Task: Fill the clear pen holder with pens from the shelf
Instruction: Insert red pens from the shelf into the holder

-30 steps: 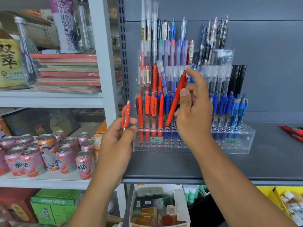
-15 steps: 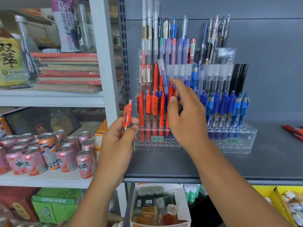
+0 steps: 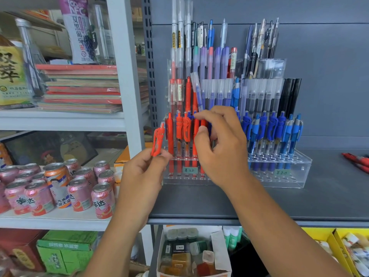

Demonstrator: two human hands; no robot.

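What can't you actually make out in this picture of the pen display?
- Head view: whether the right hand grips the red pen it is at; its fingers cover that spot in the clear pen holder.
- The lower barrel of the red pen in the left hand, covered by that hand.
- The red pens on the shelf, cut off by the right edge.
- The green price labels: digits blurred.

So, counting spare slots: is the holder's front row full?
No. The clear pen holder has empty holes along its front row, pens standing only behind.
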